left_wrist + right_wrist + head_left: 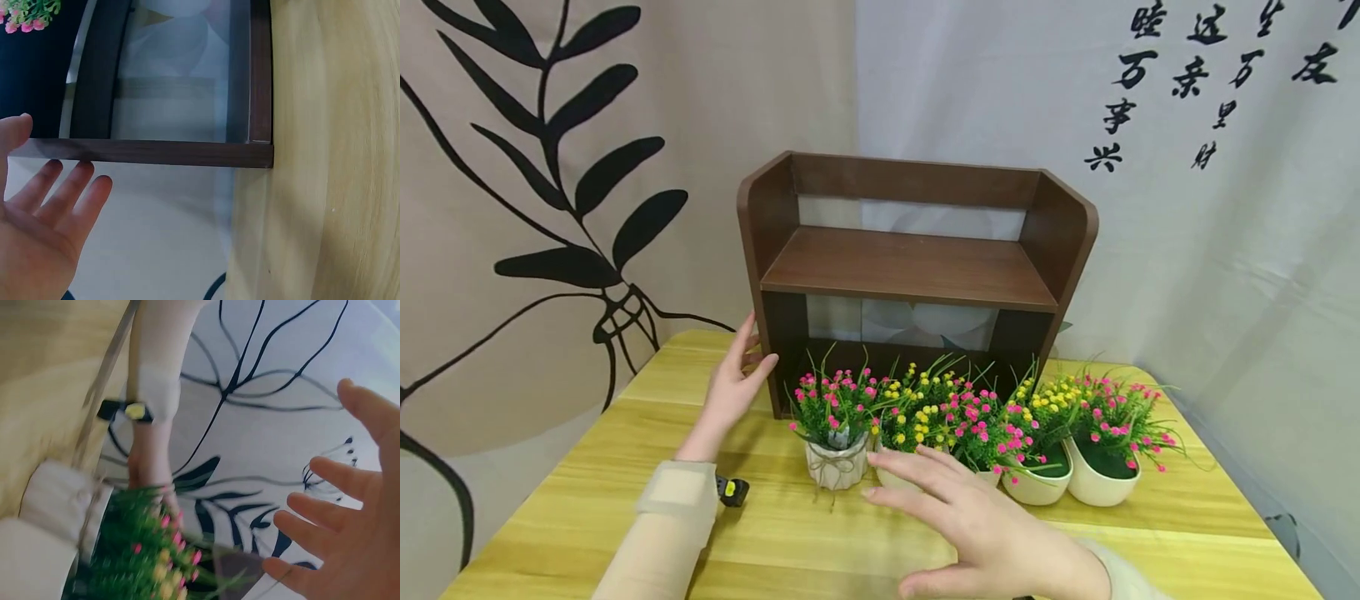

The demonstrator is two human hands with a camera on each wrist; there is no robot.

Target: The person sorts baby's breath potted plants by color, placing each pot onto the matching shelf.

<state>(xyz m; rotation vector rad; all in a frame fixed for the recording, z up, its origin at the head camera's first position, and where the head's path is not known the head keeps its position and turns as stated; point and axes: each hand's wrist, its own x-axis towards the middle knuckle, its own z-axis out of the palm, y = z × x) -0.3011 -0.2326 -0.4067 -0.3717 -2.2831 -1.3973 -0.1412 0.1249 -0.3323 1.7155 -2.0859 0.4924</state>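
A dark brown two-tier wooden shelf [910,262] stands upright at the back of the table. At its left side panel [150,152] is my left hand [737,387], fingers loosely extended along the outer face and thumb toward the front edge. In the left wrist view the fingertips [84,165] meet or nearly meet the panel; firm contact cannot be made out. My right hand [977,525] is spread in the air in front of the potted flowers, holding nothing. Several potted artificial plants with pink and yellow flowers [838,400] line up before the shelf, partly hidden by that hand.
Two white oval pots [1101,479] sit at the right end of the row. A small black and yellow object [732,491] lies by my left cuff. The wooden table [790,550] narrows toward a printed cloth backdrop [1150,275] behind the shelf.
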